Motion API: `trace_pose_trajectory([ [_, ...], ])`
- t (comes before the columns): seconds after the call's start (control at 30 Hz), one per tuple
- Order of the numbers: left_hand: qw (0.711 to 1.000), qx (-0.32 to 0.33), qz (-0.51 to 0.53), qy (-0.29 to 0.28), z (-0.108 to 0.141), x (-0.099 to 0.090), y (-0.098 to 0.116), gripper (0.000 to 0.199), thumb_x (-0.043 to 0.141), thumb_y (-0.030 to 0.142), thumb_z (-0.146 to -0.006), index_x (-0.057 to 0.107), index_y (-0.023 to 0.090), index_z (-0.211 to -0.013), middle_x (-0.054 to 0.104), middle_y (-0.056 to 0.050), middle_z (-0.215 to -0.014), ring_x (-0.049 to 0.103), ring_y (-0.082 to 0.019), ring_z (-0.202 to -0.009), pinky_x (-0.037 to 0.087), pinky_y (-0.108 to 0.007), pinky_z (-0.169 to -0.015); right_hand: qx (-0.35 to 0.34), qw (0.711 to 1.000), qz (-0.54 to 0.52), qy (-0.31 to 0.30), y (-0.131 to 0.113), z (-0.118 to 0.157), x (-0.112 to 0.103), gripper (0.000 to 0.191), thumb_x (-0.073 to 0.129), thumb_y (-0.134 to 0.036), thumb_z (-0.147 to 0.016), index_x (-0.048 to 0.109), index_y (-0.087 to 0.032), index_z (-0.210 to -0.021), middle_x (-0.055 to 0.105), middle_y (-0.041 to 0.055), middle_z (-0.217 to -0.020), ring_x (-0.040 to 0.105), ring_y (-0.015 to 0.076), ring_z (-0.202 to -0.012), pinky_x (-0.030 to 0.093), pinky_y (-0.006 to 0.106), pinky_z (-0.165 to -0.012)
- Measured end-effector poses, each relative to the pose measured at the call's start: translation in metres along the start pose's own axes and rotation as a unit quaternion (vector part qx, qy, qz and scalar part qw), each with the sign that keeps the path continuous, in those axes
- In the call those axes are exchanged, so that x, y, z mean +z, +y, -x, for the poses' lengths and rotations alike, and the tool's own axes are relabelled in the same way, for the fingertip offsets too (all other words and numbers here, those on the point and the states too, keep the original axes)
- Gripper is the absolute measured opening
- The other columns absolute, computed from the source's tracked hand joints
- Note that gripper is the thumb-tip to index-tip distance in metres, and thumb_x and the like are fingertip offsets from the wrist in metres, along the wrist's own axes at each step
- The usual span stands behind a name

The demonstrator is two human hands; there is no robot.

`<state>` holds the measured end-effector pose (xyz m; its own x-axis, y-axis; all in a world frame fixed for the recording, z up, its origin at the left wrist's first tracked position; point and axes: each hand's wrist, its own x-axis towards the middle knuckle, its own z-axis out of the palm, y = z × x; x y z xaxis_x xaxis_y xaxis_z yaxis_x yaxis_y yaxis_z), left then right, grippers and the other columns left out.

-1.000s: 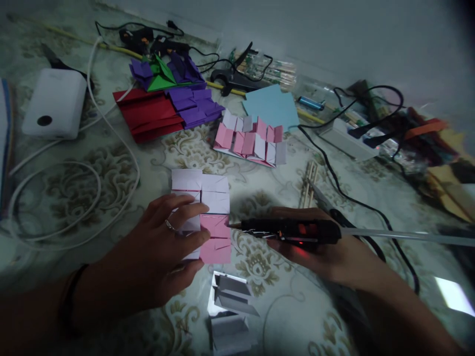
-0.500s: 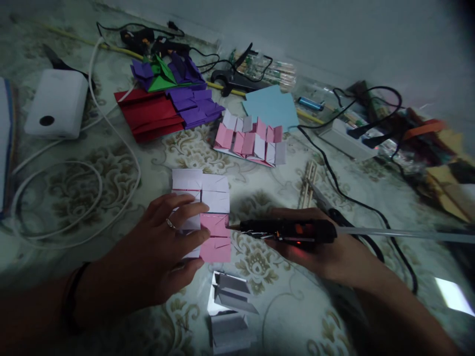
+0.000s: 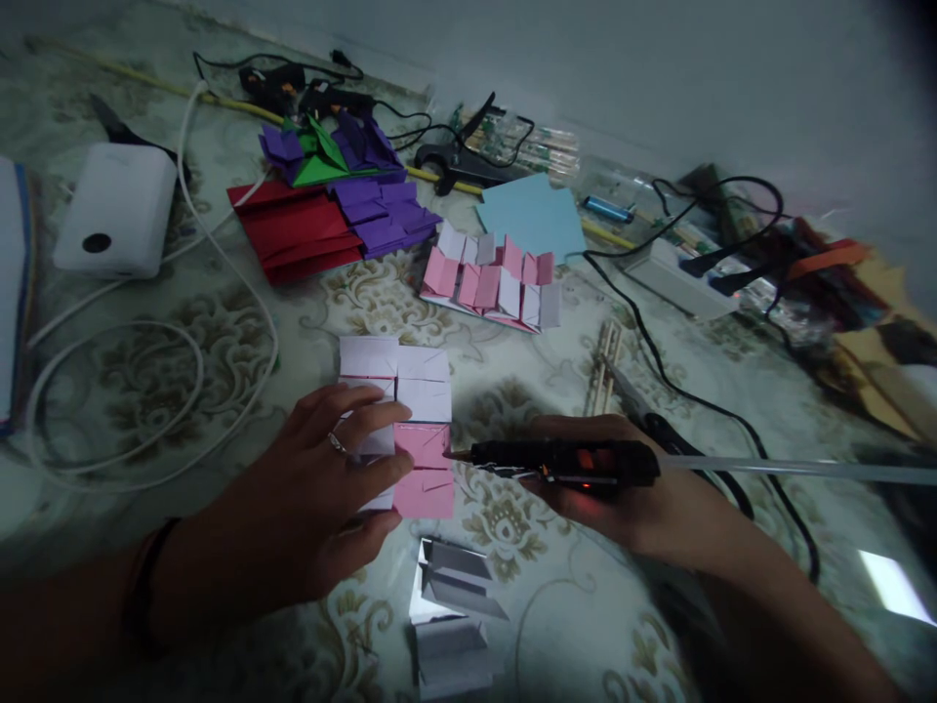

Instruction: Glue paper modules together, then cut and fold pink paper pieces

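Note:
My left hand (image 3: pixel 329 478) lies with fingers apart on a block of folded white and pink paper (image 3: pixel 425 493), pressing it against the patterned tablecloth. My right hand (image 3: pixel 607 488) is wrapped round a black glue gun (image 3: pixel 563 461), whose tip touches or nearly touches the right edge of the pink paper. A clear glue stick (image 3: pixel 797 471) sticks out of the gun's back end. Below the block lie two folded grey-white paper pieces (image 3: pixel 458 576). Another pink and white folded piece (image 3: pixel 490 278) rests above it.
Red (image 3: pixel 293 229) and purple folded papers (image 3: pixel 387 215) lie at the back left, light blue paper (image 3: pixel 533 215) at the back centre. A white device (image 3: pixel 117 210) with a looped cable stands left. Scissors (image 3: pixel 659 425) and a black cord lie beside my right hand.
The view has shifted very slightly. The glue gun in my right hand has moved a little to the left within the view; my left hand stays in place on the paper.

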<state>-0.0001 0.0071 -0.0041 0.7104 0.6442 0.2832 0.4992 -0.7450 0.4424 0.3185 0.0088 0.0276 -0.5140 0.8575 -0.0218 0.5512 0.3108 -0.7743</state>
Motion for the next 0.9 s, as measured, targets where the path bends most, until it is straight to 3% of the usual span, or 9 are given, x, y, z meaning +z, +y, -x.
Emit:
trace_pose_trajectory([
  [0.43,1.000,-0.002,0.001,-0.007,0.000,0.000,0.000,0.027,0.072,0.022,-0.092,0.068,0.021,-0.119,0.057,-0.011,-0.148,0.041,-0.035,-0.148,0.036,-0.056,-0.125,-0.007,1.000,0.028,-0.013,-0.002,0.001,-0.001,0.013,0.066,-0.019,-0.089,0.063,-0.026,-0.079,0.065,-0.0032,-0.065,0.064,0.0168,-0.052,0.049,0.024,-0.047],
  [0.9,1.000,0.002,0.014,0.012,0.001,0.002,-0.001,0.013,0.073,0.021,-0.092,0.067,0.018,-0.103,0.059,-0.015,-0.147,0.042,-0.037,-0.148,0.036,-0.059,-0.124,-0.009,1.000,0.007,-0.005,-0.013,-0.008,0.001,0.014,0.067,-0.016,-0.083,0.064,-0.026,-0.075,0.066,-0.0008,-0.066,0.065,0.0194,-0.054,0.049,0.028,-0.049],
])
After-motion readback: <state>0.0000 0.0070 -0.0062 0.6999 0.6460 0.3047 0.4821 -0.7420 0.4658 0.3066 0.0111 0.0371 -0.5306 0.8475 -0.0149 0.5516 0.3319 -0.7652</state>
